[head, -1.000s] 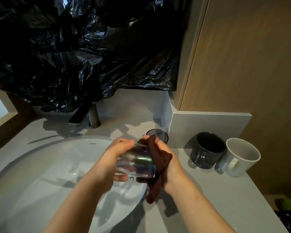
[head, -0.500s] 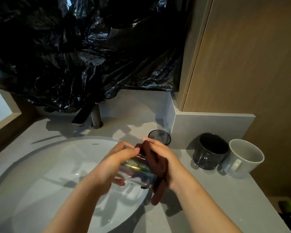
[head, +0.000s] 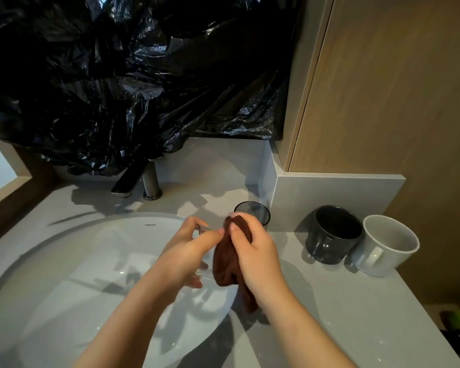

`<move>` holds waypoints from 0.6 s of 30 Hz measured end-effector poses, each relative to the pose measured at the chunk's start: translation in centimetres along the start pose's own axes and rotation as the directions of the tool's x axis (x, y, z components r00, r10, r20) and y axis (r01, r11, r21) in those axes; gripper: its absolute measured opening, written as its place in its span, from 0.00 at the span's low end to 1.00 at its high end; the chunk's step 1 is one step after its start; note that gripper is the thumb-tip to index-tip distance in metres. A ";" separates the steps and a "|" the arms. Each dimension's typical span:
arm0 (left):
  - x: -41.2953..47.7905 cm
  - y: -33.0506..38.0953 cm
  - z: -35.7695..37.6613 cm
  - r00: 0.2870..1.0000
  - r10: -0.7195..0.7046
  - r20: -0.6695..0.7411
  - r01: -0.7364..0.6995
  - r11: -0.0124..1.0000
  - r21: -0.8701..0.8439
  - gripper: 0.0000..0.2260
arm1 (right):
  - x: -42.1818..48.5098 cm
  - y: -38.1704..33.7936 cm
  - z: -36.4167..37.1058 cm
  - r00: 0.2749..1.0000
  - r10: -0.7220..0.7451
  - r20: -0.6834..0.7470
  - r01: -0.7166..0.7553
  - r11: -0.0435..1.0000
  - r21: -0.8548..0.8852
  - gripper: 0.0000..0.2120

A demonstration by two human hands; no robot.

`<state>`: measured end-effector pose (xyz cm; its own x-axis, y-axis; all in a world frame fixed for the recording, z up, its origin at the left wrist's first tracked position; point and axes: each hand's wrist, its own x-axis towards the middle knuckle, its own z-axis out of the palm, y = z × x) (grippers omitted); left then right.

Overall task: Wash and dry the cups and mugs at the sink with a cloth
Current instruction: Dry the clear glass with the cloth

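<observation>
Crumpled black plastic sheeting (head: 117, 75) covers the wall above a pale desk (head: 369, 328), into which a wide white sink (head: 51, 274) is set. A metal faucet (head: 148, 181) stands behind the basin, and no running water shows. On the desk to the right of the sink, a dark grey mug (head: 332, 235) and a white mug (head: 388, 245) stand upright side by side, seemingly touching. A small dark tumbler (head: 251, 212) stands in the corner just behind the hands.

Over the sink's right rim, the left hand (head: 189, 251) has its fingers curled round a clear glass (head: 203, 229). The right hand (head: 258, 253) grips a bunched brown cloth (head: 225, 258) and presses it against the glass, with the cloth's tail hanging by the wrist.

The main risk looks to be a slip. A smooth, probably wet glass is held by one hand while the other rubs it, so it could twist free and chip or break on the hard basin or the desk edge. Pressing too hard with the cloth could cause the same. The right hand's knuckles are also close enough to the tumbler to nudge it.

The glass is nearly hidden. Only a thin arc of rim and a faint see-through wall show between the two hands, and whether it is dry cannot be told.
</observation>
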<state>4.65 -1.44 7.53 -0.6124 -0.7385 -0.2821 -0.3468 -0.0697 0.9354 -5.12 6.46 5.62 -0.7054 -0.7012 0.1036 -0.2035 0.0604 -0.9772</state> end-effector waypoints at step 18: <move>-0.3 -0.4 0.2 0.999 0.013 0.049 -0.010 0.999 -0.050 0.13 | 0.2 -0.8 -0.8 0.996 0.018 0.092 -0.024 0.997 0.072 0.11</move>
<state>4.83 -1.08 7.18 -0.6512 -0.7053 -0.2802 -0.3041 -0.0957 0.9478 -5.62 6.82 6.61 -0.6434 -0.7625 0.0688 -0.1367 0.0260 -0.9903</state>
